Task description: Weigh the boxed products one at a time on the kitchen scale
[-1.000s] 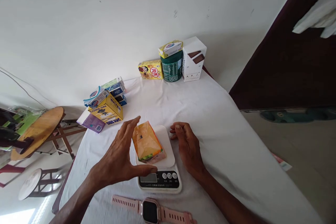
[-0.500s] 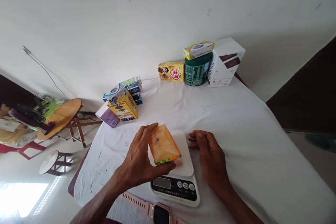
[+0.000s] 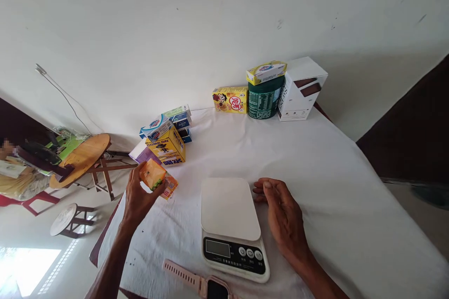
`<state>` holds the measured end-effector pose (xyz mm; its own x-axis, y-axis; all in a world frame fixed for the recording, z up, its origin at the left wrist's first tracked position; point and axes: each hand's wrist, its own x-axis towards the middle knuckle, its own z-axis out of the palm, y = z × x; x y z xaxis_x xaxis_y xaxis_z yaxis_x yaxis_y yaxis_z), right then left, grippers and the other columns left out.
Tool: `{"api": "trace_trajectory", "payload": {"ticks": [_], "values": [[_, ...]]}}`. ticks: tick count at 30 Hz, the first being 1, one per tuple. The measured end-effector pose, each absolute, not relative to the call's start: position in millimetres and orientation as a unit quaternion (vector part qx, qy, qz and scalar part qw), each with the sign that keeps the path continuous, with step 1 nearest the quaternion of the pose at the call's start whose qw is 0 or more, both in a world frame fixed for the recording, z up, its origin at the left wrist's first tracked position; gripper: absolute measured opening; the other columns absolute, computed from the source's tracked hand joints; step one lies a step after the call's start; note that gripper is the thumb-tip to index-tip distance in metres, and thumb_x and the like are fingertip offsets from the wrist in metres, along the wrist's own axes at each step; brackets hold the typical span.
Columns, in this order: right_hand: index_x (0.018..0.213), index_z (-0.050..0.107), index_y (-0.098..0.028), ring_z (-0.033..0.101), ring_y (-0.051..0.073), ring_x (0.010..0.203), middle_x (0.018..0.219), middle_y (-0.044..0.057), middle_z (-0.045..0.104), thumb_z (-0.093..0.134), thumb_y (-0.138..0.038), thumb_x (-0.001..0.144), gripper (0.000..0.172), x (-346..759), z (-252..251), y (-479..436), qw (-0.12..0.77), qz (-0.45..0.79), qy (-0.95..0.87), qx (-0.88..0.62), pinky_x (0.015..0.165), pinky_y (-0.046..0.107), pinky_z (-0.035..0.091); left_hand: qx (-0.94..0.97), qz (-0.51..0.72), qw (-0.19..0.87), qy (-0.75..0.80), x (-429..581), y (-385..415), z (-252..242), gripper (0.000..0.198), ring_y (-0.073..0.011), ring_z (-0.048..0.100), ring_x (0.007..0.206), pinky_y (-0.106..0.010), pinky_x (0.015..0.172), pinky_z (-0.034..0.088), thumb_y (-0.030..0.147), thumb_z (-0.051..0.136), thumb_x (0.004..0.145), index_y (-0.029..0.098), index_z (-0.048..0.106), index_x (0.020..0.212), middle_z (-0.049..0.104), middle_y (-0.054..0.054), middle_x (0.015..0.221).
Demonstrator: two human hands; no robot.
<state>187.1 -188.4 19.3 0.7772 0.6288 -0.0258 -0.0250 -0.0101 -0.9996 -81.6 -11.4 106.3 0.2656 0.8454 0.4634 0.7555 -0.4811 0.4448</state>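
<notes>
My left hand grips an orange packet between thumb and fingers, at the table's left side in front of the box stack. The packet is box-shaped, with a green patch near its lower corner; my fingers hide part of it. A white kitchen scale lies in the middle with its pan bare and its display dark. Just right of the pan my right hand rests on the cloth, fingers curled together with nothing visible in them. A pink-strapped smartwatch lies in front of the scale.
Behind the packet stand a yellow box, a purple box and other small cartons. At the wall are a yellow snack box, a green tub with a carton on top, and a white box. A person sits far left.
My left hand has carried the orange packet from over the scale to the left, towards the box stack. The scale's pan is now uncovered. My right hand has stayed beside the scale.
</notes>
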Motion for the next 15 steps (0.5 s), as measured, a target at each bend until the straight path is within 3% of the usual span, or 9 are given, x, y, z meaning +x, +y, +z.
{"api": "trace_trajectory", "payload": {"ticks": [4,15], "values": [[0.095,0.06,-0.023,0.066,0.022,0.084,0.098,0.006,0.069,0.045,-0.072,0.094,0.051,186.9,21.2,-187.3,0.673,0.237,-0.237,-0.66,0.077,0.035,0.051,0.755,0.347,0.073,0.551,-73.5,1.4,92.7,0.084,-0.0328,0.064,0.105,-0.052,0.092,0.054,0.062,0.079,0.067,0.017,0.054,0.133,0.063,-0.014,0.122],[0.09,0.056,-0.024,0.062,0.018,0.074,0.087,0.002,0.064,0.041,-0.066,0.099,0.045,186.3,28.3,-190.2,0.68,0.242,-0.241,-0.649,0.073,0.031,0.05,0.729,0.368,0.035,0.576,-50.6,0.1,87.4,0.086,-0.0391,0.047,0.13,-0.061,0.108,0.041,0.059,0.077,0.073,0.016,0.045,0.14,0.05,-0.017,0.131]]}}
